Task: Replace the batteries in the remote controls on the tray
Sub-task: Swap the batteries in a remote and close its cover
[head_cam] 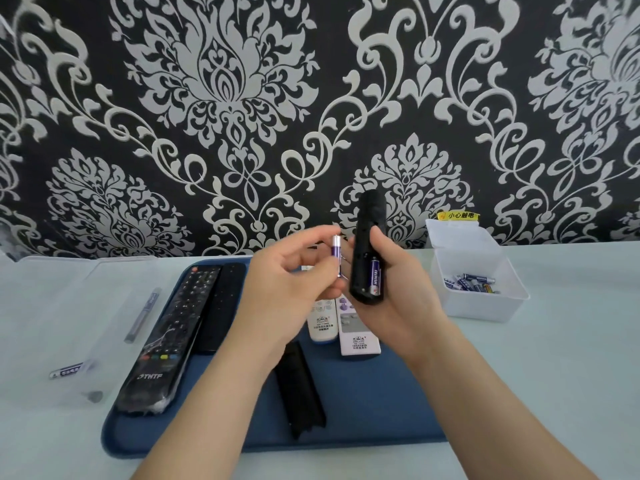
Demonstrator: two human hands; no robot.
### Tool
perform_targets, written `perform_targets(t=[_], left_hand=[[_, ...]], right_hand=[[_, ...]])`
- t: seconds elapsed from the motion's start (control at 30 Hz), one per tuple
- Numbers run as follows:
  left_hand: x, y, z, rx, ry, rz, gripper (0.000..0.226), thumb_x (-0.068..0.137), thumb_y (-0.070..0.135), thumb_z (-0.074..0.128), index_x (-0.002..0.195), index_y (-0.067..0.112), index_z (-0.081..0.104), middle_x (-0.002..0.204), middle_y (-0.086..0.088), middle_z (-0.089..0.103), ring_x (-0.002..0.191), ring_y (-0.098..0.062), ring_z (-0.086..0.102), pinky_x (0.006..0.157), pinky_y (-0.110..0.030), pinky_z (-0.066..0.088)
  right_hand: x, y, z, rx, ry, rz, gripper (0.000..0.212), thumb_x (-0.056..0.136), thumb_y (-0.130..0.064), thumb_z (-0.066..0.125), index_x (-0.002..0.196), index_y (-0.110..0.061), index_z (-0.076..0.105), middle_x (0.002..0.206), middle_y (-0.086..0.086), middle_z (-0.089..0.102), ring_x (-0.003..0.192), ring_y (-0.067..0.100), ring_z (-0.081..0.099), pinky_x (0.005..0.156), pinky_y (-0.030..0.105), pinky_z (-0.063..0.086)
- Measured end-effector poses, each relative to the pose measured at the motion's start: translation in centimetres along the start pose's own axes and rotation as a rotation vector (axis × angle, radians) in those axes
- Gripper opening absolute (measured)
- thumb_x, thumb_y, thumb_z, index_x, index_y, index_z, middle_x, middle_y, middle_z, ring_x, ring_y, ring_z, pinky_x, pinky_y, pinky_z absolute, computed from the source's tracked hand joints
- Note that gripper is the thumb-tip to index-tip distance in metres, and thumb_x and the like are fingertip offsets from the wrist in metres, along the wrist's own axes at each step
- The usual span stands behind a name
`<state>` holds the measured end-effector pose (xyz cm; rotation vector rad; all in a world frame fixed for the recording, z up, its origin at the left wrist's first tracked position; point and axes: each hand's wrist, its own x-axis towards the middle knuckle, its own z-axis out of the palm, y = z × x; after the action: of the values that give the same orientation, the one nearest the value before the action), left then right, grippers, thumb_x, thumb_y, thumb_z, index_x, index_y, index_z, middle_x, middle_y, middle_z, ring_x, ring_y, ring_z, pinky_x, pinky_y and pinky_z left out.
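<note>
Above the dark blue tray (363,410), the left hand (287,289) pinches a purple-and-silver battery (335,252) upright between fingertips; beside it, the right hand (398,289) grips a slim black remote control (367,251), its open compartment showing one seated battery (375,277).

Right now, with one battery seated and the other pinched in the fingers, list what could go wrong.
1. The purple-and-silver battery is pinched only at the left hand's fingertips, above the blue tray; it could slip and roll.
2. It could go in reversed; check it against the seated purple battery.
3. The right hand holds the black remote control upright with its compartment open, so the seated battery might fall out.
</note>
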<state>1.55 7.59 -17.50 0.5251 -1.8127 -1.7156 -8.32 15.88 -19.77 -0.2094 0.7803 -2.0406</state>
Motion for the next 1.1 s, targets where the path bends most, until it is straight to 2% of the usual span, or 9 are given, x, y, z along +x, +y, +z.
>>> perform_targets(t=[0.1, 0.27, 0.37, 0.5, 0.63, 0.8, 0.93, 1.0, 1.1], left_hand=[[-0.2, 0.5, -0.1, -0.171, -0.041, -0.032, 0.028, 0.086, -0.001, 0.064, 0.106, 0.018, 0.070, 0.089, -0.014, 0.073, 0.067, -0.018, 0.069, 0.061, -0.023, 0.055], [-0.3, -0.2, 0.3, 0.179, -0.049, 0.209, 0.031, 0.079, 0.000, 0.071, 0.097, 0.025, 0.072, 0.079, 0.002, 0.073, 0.073, -0.007, 0.066, 0.068, -0.016, 0.051], [-0.1, -0.8, 0.2, 0.384, -0.023, 0.312, 0.034, 0.076, 0.003, 0.074, 0.097, 0.030, 0.073, 0.081, 0.010, 0.066, 0.075, -0.008, 0.062, 0.067, -0.023, 0.054], [0.2, -1.5, 0.1, 0.522, -0.042, 0.427, 0.034, 0.073, 0.012, 0.077, 0.102, 0.028, 0.074, 0.096, 0.016, 0.065, 0.082, -0.008, 0.063, 0.072, -0.036, 0.057], [0.4, -1.9, -0.1, 0.665, -0.054, 0.527, 0.031, 0.075, 0.027, 0.073, 0.106, 0.027, 0.074, 0.098, 0.015, 0.065, 0.088, -0.009, 0.063, 0.072, -0.035, 0.056], [0.3, -2.3, -0.1, 0.914, -0.077, 0.669, 0.026, 0.089, 0.039, 0.054, 0.105, 0.033, 0.073, 0.102, 0.019, 0.063, 0.082, -0.014, 0.050, 0.071, -0.030, 0.047], [0.2, -2.6, -0.2, 0.876, -0.110, 0.555, 0.029, 0.091, 0.041, 0.049, 0.111, 0.038, 0.069, 0.109, 0.023, 0.058, 0.094, -0.009, 0.046, 0.079, -0.022, 0.044], [0.5, -2.6, -0.4, 0.721, -0.124, 0.406, 0.022, 0.091, 0.033, 0.057, 0.107, 0.039, 0.071, 0.112, 0.024, 0.058, 0.102, -0.007, 0.044, 0.086, -0.015, 0.036], [0.6, -2.0, -0.6, 0.377, -0.161, 0.207, 0.026, 0.087, 0.011, 0.066, 0.097, 0.033, 0.074, 0.110, 0.020, 0.062, 0.112, -0.004, 0.051, 0.094, -0.016, 0.039]], right_hand=[[0.1, 0.0, -0.2, -0.099, 0.051, -0.064, 0.036, 0.103, -0.030, 0.044, 0.122, 0.000, 0.051, 0.105, 0.012, 0.073, 0.085, 0.023, 0.072, 0.072, 0.034, 0.055], [-0.4, 0.6, 0.6, -0.245, 0.070, -0.157, 0.025, 0.103, -0.021, 0.046, 0.113, -0.003, 0.061, 0.105, 0.020, 0.072, 0.102, 0.036, 0.069, 0.090, 0.046, 0.056], [-0.5, 0.6, 0.7, -0.225, 0.067, -0.176, 0.022, 0.103, -0.020, 0.046, 0.105, -0.006, 0.062, 0.092, 0.013, 0.073, 0.086, 0.024, 0.073, 0.074, 0.035, 0.058], [-0.4, 0.5, 0.8, -0.143, 0.081, -0.171, 0.029, 0.104, -0.022, 0.043, 0.109, -0.001, 0.062, 0.091, 0.015, 0.071, 0.078, 0.025, 0.072, 0.062, 0.032, 0.057], [-0.4, 0.6, 0.5, -0.132, 0.110, -0.162, 0.035, 0.105, -0.025, 0.041, 0.114, 0.000, 0.063, 0.093, 0.012, 0.073, 0.084, 0.023, 0.072, 0.061, 0.028, 0.057], [-0.5, 0.2, 0.2, -0.089, 0.103, -0.140, 0.033, 0.106, -0.024, 0.038, 0.105, -0.003, 0.063, 0.086, 0.012, 0.074, 0.078, 0.023, 0.073, 0.063, 0.028, 0.059], [-0.4, 0.0, 0.1, -0.044, 0.030, -0.104, 0.025, 0.103, -0.011, 0.040, 0.106, 0.001, 0.062, 0.097, 0.018, 0.070, 0.090, 0.028, 0.071, 0.076, 0.033, 0.060], [-0.7, -0.2, 0.3, -0.046, -0.068, -0.055, 0.021, 0.098, -0.001, 0.042, 0.099, 0.003, 0.063, 0.094, 0.017, 0.067, 0.087, 0.027, 0.069, 0.074, 0.035, 0.059], [-1.0, -0.5, 0.6, -0.071, -0.164, -0.012, 0.018, 0.086, 0.005, 0.048, 0.093, 0.003, 0.065, 0.096, 0.018, 0.066, 0.087, 0.027, 0.070, 0.073, 0.035, 0.059]])
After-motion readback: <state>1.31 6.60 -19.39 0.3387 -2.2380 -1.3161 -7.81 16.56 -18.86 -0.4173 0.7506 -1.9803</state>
